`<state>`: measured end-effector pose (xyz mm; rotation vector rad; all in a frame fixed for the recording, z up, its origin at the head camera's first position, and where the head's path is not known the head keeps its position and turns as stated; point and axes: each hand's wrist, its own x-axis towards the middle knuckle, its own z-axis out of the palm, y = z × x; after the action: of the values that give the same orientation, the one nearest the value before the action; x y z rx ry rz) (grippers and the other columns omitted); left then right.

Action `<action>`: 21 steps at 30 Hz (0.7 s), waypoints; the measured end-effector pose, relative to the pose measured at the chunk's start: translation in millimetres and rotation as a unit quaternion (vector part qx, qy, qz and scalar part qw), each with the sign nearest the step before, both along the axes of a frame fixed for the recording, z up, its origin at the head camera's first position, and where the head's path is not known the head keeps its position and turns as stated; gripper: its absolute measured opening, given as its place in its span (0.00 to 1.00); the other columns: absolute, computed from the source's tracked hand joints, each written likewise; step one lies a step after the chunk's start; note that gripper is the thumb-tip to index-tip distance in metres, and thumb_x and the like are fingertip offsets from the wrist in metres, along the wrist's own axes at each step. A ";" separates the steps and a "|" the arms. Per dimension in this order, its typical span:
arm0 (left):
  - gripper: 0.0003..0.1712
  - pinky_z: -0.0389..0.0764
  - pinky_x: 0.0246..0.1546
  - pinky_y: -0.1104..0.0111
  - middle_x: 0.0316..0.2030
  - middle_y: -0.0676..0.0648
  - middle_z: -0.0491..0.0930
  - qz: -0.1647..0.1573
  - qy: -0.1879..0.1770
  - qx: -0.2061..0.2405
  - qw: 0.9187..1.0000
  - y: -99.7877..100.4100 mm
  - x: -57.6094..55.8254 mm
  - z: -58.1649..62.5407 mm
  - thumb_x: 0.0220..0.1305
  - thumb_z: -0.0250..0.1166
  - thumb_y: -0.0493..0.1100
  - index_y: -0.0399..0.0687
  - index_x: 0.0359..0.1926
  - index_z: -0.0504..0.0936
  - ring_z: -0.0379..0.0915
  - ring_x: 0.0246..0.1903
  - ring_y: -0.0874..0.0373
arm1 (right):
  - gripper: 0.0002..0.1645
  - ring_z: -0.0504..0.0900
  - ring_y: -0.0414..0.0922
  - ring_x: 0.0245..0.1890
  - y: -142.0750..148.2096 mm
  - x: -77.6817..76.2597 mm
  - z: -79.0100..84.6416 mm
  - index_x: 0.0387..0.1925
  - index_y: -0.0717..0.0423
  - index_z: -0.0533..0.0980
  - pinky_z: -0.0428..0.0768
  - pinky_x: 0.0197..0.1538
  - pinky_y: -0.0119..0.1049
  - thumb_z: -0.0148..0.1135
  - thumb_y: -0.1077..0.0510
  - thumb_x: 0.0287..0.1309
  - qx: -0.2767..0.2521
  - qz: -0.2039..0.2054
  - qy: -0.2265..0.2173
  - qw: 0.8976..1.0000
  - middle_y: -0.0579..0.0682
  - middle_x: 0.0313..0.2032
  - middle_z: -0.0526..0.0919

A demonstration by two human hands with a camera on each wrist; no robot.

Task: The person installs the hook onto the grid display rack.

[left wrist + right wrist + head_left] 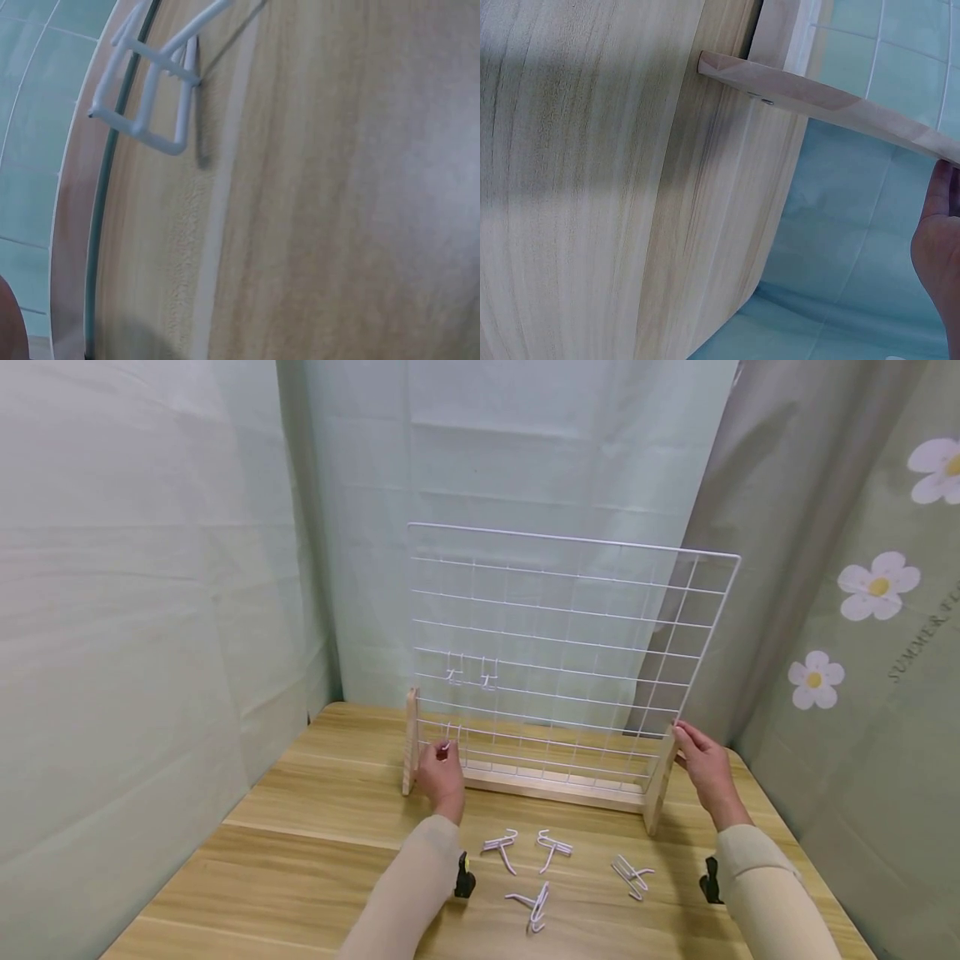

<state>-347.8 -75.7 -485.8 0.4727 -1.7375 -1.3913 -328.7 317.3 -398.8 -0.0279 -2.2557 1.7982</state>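
Observation:
A white wire grid panel (570, 616) stands upright in a wooden base (555, 787). At its lower left, my left hand (441, 777) pinches a white wire hook (448, 735) against the grid, fingers covering its lower part. My right hand (705, 768) grips the top of the right wooden side support (657, 785); that same support (817, 101) and fingertips at its edge show in the right wrist view. Higher on the grid hang two more white hooks, one on the left (454, 677) and one beside it (489, 681).
Several loose white hooks lie in front of the base, among them one near the middle (555, 845), one toward the right (632, 875) and one nearest me (536, 906). The left wooden support (410, 739) stands beside my left hand. Curtains (187, 568) surround the wooden table (300, 860).

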 end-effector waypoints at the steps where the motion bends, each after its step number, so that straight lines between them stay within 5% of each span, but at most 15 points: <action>1: 0.07 0.77 0.39 0.52 0.33 0.41 0.83 -0.001 -0.002 0.000 1.000 0.1 0.3 -0.8 0.60 0.72 0.38 0.38 0.35 0.84 0.80 0.35 0.45 | 0.40 0.71 0.35 0.57 0.1 0.0 -0.1 0.71 0.66 0.62 0.75 0.54 0.27 0.50 0.41 0.72 0.001 0.000 0.000 1.000 0.63 0.70 0.63; 8: 0.09 0.76 0.40 0.52 0.31 0.40 0.82 -0.001 0.002 0.001 1.000 0.5 2.6 -3.5 0.57 0.73 0.39 0.38 0.36 0.84 0.78 0.34 0.44 | 0.40 0.72 0.35 0.57 0.2 -0.7 1.0 0.71 0.65 0.62 0.74 0.58 0.33 0.51 0.41 0.71 0.004 0.000 0.000 1.000 0.60 0.69 0.66; 21: 0.12 0.77 0.40 0.55 0.37 0.41 0.82 -0.031 -0.030 0.038 0.998 -4.4 11.6 -5.4 0.56 0.75 0.39 0.38 0.39 0.83 0.77 0.36 0.46 | 0.39 0.73 0.30 0.52 0.0 -1.0 -1.1 0.70 0.66 0.64 0.77 0.51 0.25 0.54 0.42 0.70 -0.013 -0.005 0.006 1.000 0.55 0.66 0.71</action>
<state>-336.2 -80.1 -491.2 0.5102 -1.7645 -1.5043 -329.7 317.4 -399.9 -0.0323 -2.2207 1.8165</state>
